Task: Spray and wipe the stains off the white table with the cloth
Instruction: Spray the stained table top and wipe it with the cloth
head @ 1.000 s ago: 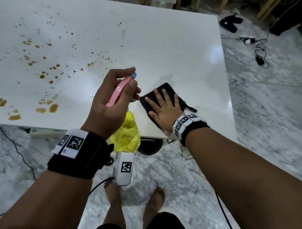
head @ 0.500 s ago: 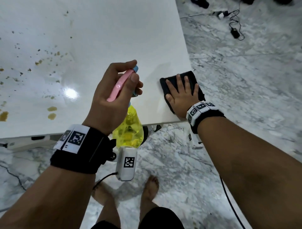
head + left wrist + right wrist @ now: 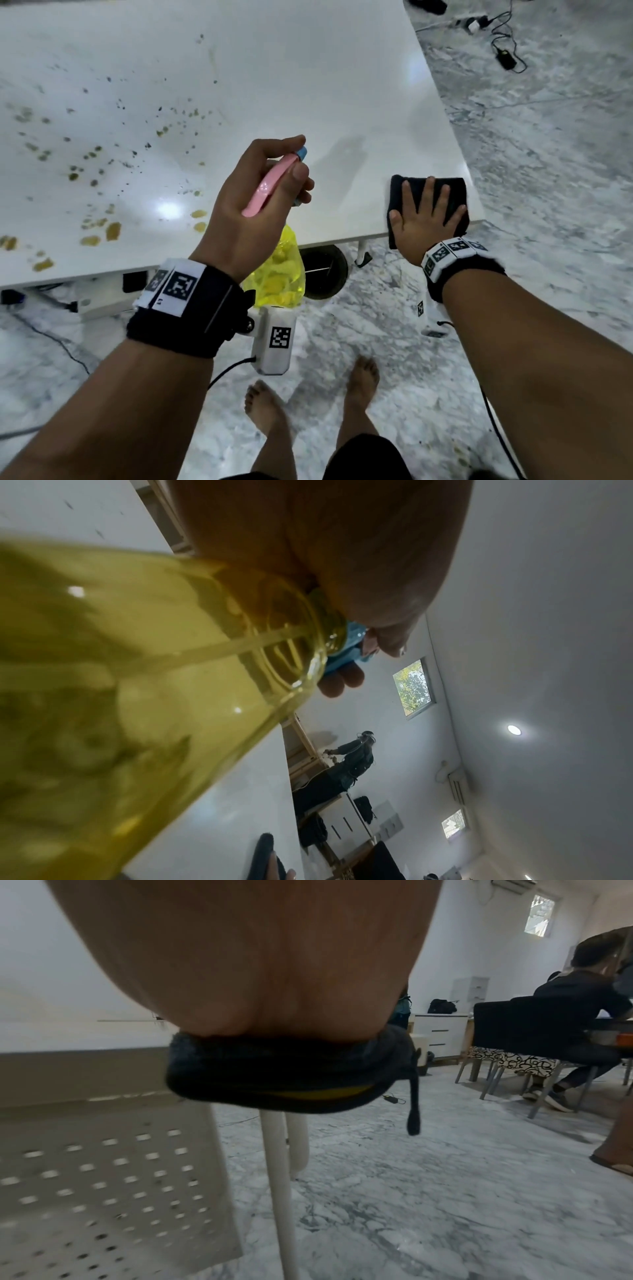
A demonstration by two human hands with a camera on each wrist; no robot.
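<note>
My left hand point(image 3: 263, 192) grips a spray bottle point(image 3: 277, 274) with a yellow body, pink trigger head and blue nozzle, held above the white table's point(image 3: 308, 85) near edge. The yellow bottle point(image 3: 137, 683) fills the left wrist view. Brown and yellow stains point(image 3: 99, 233) dot the table's left half. My right hand point(image 3: 424, 212) lies flat with spread fingers on a dark cloth point(image 3: 455, 192) at the table's near right corner. Part of the cloth point(image 3: 284, 1074) hangs over the edge under my palm, with a yellow layer showing.
A white table leg point(image 3: 281, 1177) and a perforated panel point(image 3: 103, 1177) sit under the table. Cables and a charger point(image 3: 505, 58) lie on the marble floor at the far right. A seated person point(image 3: 575, 1020) on a chair is off to the right. My bare feet point(image 3: 363, 387) stand below.
My right hand has slid the cloth rightward along the near edge to the table's corner. My left hand still holds the bottle in much the same pose.
</note>
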